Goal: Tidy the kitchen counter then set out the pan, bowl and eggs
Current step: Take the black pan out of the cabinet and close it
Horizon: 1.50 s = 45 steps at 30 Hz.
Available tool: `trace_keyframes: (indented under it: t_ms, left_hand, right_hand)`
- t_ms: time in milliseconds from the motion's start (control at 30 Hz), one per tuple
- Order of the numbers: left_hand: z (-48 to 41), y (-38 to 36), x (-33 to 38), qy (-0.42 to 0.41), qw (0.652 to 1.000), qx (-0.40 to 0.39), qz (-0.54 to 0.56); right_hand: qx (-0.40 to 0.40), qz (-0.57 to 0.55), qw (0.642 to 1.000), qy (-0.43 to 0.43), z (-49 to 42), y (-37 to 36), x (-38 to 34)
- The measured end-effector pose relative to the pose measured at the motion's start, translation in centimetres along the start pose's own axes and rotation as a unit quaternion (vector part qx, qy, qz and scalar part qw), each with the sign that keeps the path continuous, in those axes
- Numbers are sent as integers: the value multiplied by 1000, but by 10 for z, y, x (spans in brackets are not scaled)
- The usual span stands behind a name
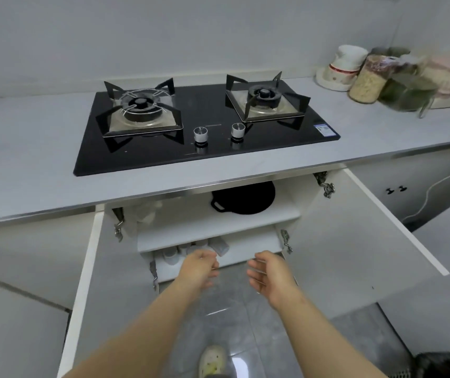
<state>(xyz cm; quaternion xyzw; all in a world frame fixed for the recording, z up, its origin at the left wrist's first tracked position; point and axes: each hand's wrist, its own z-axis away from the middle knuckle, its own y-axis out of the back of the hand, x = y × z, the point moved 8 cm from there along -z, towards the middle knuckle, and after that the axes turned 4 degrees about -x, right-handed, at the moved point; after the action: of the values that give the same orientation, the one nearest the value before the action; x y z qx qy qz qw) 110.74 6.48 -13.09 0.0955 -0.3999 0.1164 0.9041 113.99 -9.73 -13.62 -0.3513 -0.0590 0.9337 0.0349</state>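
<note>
With the left hand (199,268) and right hand (267,276) both loosely open and empty before the open cupboard (354,236), the black pan (245,199) sits deep on the upper shelf (191,227) under the desk (27,159), so a hurried lift could knock it against the desk's edge.

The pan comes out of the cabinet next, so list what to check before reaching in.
1. Both cabinet doors swung open: ok.
2. The black pan in view on the upper shelf: ok.
3. The left hand and right hand hold nothing: ok.
4. Space behind the pan, under the counter: cannot tell.
5. The left burner bears no pot: ok.
6. Location of bowl and eggs: not ok, neither in view.
</note>
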Motion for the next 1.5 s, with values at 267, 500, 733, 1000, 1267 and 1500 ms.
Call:
trace_keyframes:
  t_ms: [267,500,733,1000,1267,1500]
  left_hand:
    - [-119,-15,7,72,997,10,-39]
    - [-214,-27,-10,139,986,33,-85]
    - [-303,-68,-30,144,986,7,85]
    - [-400,-82,-39,112,961,69,243]
    - [-436,-87,-28,102,957,85,257]
    - [-430,-90,-31,102,955,102,259]
  right_hand:
    - [19,18,999,-25,-89,5,-38]
    - [9,44,998,-43,-183,20,-46]
    - [-5,25,997,-79,-284,44,-14]
    - [-21,-21,997,-73,-358,63,13]
    - [-33,-1,998,-58,-390,66,10]
    - [-44,-1,997,-61,-389,61,-1]
